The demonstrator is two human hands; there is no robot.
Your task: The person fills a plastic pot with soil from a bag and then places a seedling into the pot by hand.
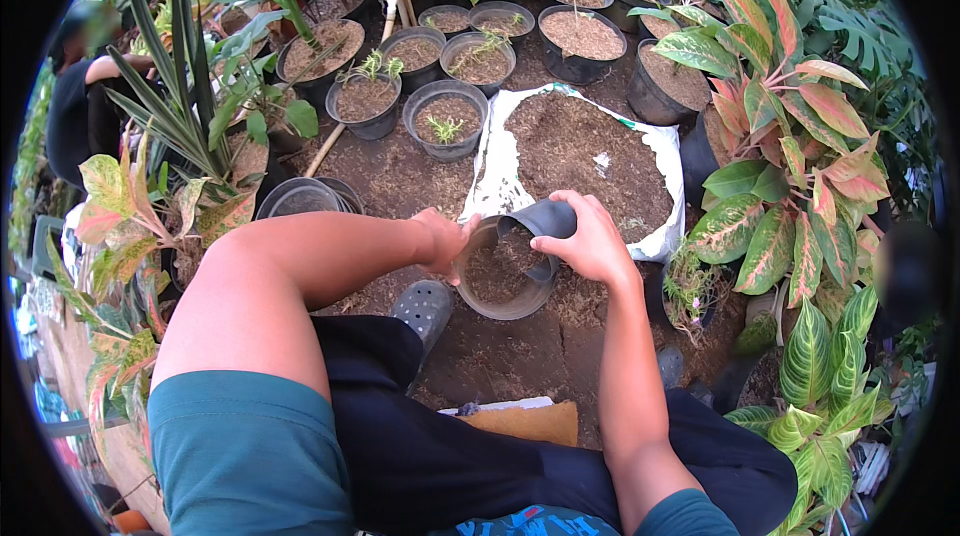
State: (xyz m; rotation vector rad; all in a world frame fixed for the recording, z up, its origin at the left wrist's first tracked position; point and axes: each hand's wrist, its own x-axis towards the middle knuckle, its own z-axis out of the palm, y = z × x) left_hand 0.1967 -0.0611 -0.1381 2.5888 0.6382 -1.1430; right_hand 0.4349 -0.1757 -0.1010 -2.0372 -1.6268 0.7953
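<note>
My right hand (589, 236) grips a dark plastic scoop (541, 225), which looks cut from a pot or container. It is tilted over a round plastic pot (517, 307), with brown potting mix (517, 251) at its mouth. Some potting mix lies inside the pot. At the pot's left rim is my left hand (446, 243), its fingers on or close to the edge; part of the grip is hard to make out. Just beyond the pot stands an open white sack (487, 161) with its edge rolled down, full of brown potting mix (585, 146).
Small black pots (446, 120) with seedlings stand beyond, left of the sack. Stacked empty pots (300, 198) sit near my left forearm. A leafy pink-green aglaonema (795, 138) rises at the right. Another person (75, 101) is at the far left. A wooden stick (325, 150) lies on the ground.
</note>
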